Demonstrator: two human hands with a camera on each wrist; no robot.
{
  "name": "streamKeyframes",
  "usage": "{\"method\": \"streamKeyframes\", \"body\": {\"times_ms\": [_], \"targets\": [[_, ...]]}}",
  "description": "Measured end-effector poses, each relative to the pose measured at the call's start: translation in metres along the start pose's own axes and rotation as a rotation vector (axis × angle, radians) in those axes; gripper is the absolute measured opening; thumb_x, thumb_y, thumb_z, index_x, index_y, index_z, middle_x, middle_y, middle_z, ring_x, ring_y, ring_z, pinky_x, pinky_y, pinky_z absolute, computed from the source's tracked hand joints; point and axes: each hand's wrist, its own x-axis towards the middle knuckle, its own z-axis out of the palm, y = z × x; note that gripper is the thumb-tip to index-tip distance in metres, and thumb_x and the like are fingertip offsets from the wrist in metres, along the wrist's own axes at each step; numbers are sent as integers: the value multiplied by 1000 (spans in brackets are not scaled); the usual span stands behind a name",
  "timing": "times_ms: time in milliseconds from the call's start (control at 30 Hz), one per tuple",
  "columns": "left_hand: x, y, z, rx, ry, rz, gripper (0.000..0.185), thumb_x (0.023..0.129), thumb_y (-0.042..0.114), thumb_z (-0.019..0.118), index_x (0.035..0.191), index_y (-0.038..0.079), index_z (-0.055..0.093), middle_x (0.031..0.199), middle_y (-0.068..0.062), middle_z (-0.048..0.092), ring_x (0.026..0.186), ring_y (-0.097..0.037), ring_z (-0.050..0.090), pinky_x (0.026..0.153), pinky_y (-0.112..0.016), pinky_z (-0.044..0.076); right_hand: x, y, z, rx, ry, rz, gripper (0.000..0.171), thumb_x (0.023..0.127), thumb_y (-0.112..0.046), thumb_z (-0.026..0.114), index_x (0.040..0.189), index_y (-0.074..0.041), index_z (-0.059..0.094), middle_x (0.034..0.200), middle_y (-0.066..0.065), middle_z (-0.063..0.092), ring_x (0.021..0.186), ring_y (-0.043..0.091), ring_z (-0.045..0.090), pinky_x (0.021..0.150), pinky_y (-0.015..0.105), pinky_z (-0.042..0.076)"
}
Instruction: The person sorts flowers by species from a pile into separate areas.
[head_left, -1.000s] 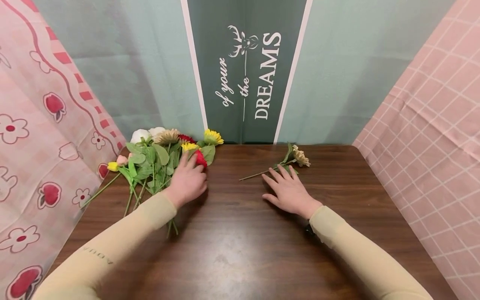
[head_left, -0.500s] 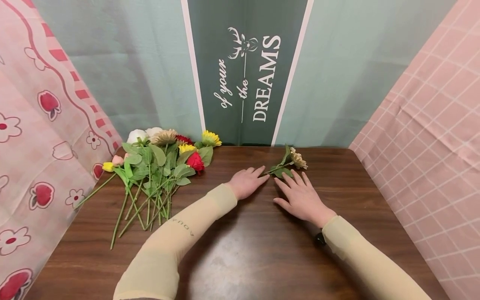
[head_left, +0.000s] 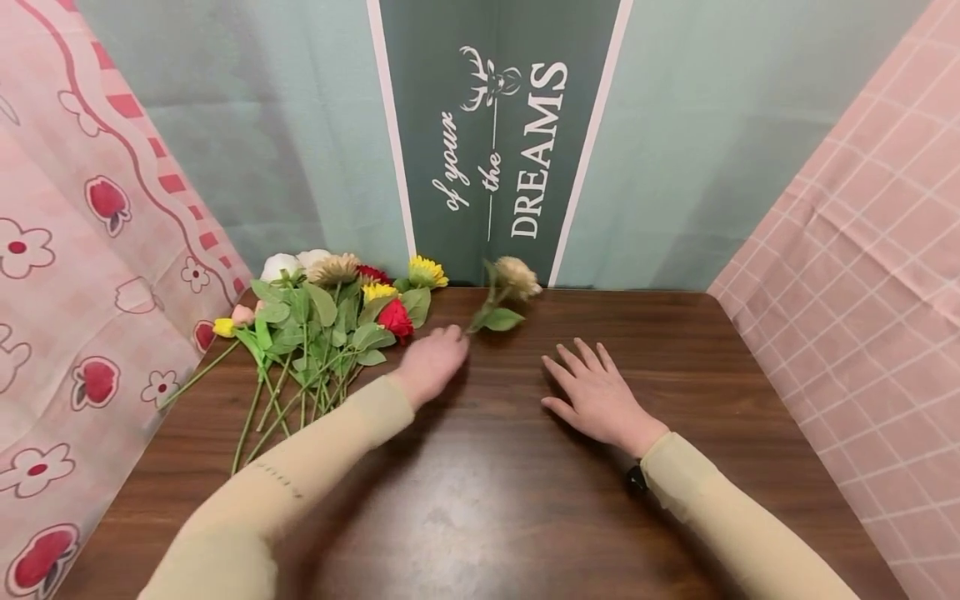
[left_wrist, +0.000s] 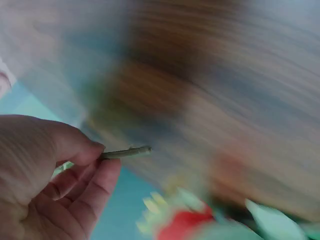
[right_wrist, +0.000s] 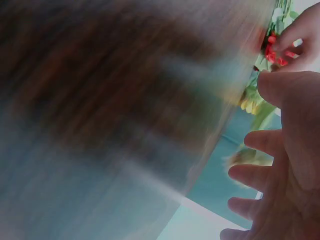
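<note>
My left hand [head_left: 432,362] pinches the stem of a beige artificial flower [head_left: 517,278] between thumb and fingers. Its head and green leaves point up and to the right, slightly blurred. In the left wrist view the cut end of the stem [left_wrist: 127,152] sticks out past the fingertips. My right hand [head_left: 600,396] lies on the right part of the table with its fingers spread and straight, holding nothing. Just left of my left hand is a pile of artificial flowers, with a red rose [head_left: 395,320] nearest to it.
The pile also has yellow flowers [head_left: 427,272], white blooms [head_left: 281,268], another beige flower [head_left: 335,269] and a yellow tulip [head_left: 224,327]. Their stems point toward the table's front left. A green curtain [head_left: 675,167] hangs behind the wooden table [head_left: 480,467], and pink cloths flank it.
My left hand went from the pile to the lone beige flower on the right, took its stem, and carried it back left. My right hand moved slightly right and down.
</note>
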Motion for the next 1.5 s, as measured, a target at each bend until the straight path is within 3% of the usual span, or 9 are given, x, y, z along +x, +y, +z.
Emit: {"method": "streamKeyframes", "body": {"times_ms": [100, 267, 467, 600, 767, 1000, 1167, 1300, 1500], "targets": [[-32, -33, -14, -74, 20, -81, 40, 93, -8, 65, 132, 0, 62, 111, -17, 59, 90, -31, 63, 63, -40, 60, 3, -3, -2, 0, -12, -8, 70, 101, -56, 55, 158, -17, 42, 162, 17, 35, 153, 42, 17, 121, 63, 7], [-89, -84, -30, -134, 93, -193, 42, 87, -18, 58, 127, -5, 61, 110, -22, 58, 88, -39, 62, 67, -51, 58, 11, -9, -7, -4, 9, -37, 71, 101, -56, 55, 158, -16, 42, 162, 17, 35, 152, 42, 18, 122, 62, 8], [-136, -122, -29, -118, 140, -250, 35, 92, -16, 52, 125, -8, 59, 104, -28, 57, 85, -48, 60, 68, -59, 54, 26, -21, -10, 1, 38, -69, 71, 100, -56, 57, 158, -16, 42, 161, 17, 36, 152, 43, 19, 121, 62, 9], [-150, -132, -19, -157, 117, -269, 38, 91, -15, 53, 129, -9, 57, 109, -30, 55, 87, -48, 61, 68, -60, 54, 41, -38, -13, 7, 19, -95, 71, 101, -57, 55, 159, -18, 40, 163, 15, 34, 153, 40, 18, 123, 60, 7], [-153, -136, -9, -228, 140, -277, 42, 87, -10, 59, 129, -7, 59, 114, -30, 56, 89, -46, 65, 69, -57, 55, 61, -63, -10, -8, -15, -139, 71, 102, -59, 51, 160, -21, 37, 164, 12, 32, 154, 38, 17, 123, 58, 5], [-156, -143, -21, -303, 72, -338, 33, 92, 4, 60, 124, -1, 66, 125, -27, 57, 110, -46, 61, 85, -61, 52, 79, -92, -5, -19, -33, -212, 71, 102, -60, 49, 161, -22, 36, 165, 11, 32, 154, 37, 16, 123, 58, 5], [-171, -171, -25, -262, 63, -451, 32, 92, 8, 60, 121, -4, 64, 120, -27, 59, 106, -48, 60, 86, -64, 49, 89, -114, -7, -45, -52, -252, 70, 103, -60, 48, 161, -23, 34, 166, 10, 29, 155, 36, 14, 124, 56, 3], [-190, -200, -20, -237, 52, -581, 21, 90, 5, 56, 105, -6, 65, 103, -31, 62, 88, -51, 63, 69, -66, 50, 95, -132, -9, -41, -50, -292, 70, 103, -60, 47, 162, -24, 34, 166, 10, 28, 155, 36, 13, 124, 56, 3], [-214, -221, -15, -282, -106, -759, 20, 88, 7, 51, 88, -10, 62, 88, -34, 61, 75, -51, 62, 51, -62, 48, 95, -149, -8, -42, -51, -347, 70, 103, -61, 45, 162, -24, 33, 167, 10, 27, 155, 36, 11, 124, 56, 2]]}}
